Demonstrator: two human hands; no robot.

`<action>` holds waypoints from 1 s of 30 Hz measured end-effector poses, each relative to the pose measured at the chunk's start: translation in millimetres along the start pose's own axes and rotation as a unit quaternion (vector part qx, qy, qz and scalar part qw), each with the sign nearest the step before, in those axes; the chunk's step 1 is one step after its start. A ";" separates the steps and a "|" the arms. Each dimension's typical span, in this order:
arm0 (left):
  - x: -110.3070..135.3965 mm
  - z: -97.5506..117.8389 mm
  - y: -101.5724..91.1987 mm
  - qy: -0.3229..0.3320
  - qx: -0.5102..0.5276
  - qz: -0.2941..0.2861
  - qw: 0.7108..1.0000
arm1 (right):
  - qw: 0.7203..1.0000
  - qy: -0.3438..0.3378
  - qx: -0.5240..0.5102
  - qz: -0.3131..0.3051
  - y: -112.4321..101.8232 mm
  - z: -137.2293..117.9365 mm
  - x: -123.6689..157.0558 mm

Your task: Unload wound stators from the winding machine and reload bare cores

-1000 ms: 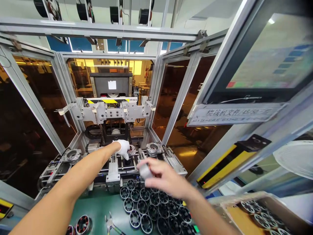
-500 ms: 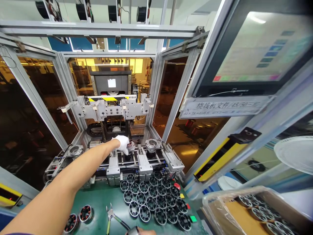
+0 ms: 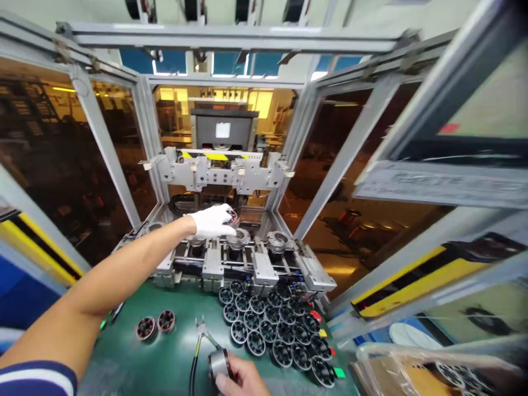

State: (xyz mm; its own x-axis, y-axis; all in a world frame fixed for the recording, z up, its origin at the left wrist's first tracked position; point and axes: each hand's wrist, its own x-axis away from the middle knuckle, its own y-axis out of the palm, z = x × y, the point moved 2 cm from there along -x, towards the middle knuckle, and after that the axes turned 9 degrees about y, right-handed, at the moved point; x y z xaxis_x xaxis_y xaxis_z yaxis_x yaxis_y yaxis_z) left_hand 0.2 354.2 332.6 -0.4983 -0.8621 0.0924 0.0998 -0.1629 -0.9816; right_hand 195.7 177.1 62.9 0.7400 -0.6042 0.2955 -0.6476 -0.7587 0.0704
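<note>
My left hand [image 3: 212,221], in a white glove, is stretched out over the machine's row of round fixtures [image 3: 238,240] and is closed on a wound stator with copper-red wire [image 3: 233,217], held just above the fixtures. Down at the bottom edge, my bare right hand [image 3: 241,379] grips a grey metal stator ring [image 3: 218,364] over the green mat [image 3: 173,357]. Right beside that ring lie small pliers [image 3: 201,333].
Several empty black stator rings [image 3: 276,333] lie grouped on the mat. Two wound stators [image 3: 155,324] sit to the left. Aluminium framing and tinted panels [image 3: 103,137] enclose the machine. A plastic-lined box of parts [image 3: 433,368] stands at the lower right, beside coloured buttons [image 3: 325,341].
My right hand has dropped from over the black rings to the mat's near edge with the grey ring. My left hand has lifted the wound stator off its fixture. The view shifted left.
</note>
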 end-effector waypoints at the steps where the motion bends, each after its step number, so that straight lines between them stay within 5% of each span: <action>1: 32.1 3.3 2.3 0.014 0.027 0.002 1.000 | 1.000 -0.011 0.009 -0.010 5.8 -6.1 2.1; 4: 137.8 15.5 39.1 0.060 0.126 -0.046 0.989 | 0.989 -0.063 0.134 -0.016 22.8 -24.8 4.9; 6: 203.4 25.5 87.3 0.030 0.162 -0.131 0.978 | 0.945 -0.103 0.309 -0.005 35.5 -31.4 -1.3; 8: 254.9 32.3 142.9 -0.118 0.103 -0.205 0.966 | 0.873 -0.141 0.467 -0.010 51.1 -31.7 -15.0; 10: 284.8 40.5 192.7 -0.203 0.070 -0.214 0.953 | 0.822 -0.174 0.541 -0.037 68.9 -29.5 -33.5; 14: 293.1 49.0 252.4 -0.275 0.055 -0.143 0.949 | 0.798 -0.220 0.559 -0.056 100.7 -30.2 -66.5; 18: 293.3 52.3 260.2 -0.298 0.051 -0.032 0.953 | 0.790 -0.258 0.556 0.007 102.4 -33.9 -67.8; 21: 300.2 53.5 251.5 -0.294 0.027 0.089 0.951 | 0.788 -0.285 0.540 0.083 65.6 -32.2 -48.3; 24: 290.9 48.9 247.5 -0.243 -0.009 0.197 0.950 | 0.777 -0.281 0.532 0.186 5.2 -26.6 -24.3; 27: 261.7 40.6 254.8 -0.210 -0.018 0.190 0.959 | 0.763 -0.244 0.540 0.258 -46.4 -18.5 -5.4; 30: 236.6 33.6 264.5 -0.215 -0.017 0.160 0.963 | 0.761 -0.205 0.556 0.265 -66.1 -7.7 1.5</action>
State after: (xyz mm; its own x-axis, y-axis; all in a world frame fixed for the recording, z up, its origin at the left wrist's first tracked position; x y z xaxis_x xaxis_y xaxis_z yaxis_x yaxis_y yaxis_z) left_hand -62.3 91.0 100.4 -0.0440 -0.9857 -0.1624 0.1573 0.1537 -0.9755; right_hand 238.2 228.2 66.0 0.5711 -0.7492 -0.3354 -0.4885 0.0182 -0.8724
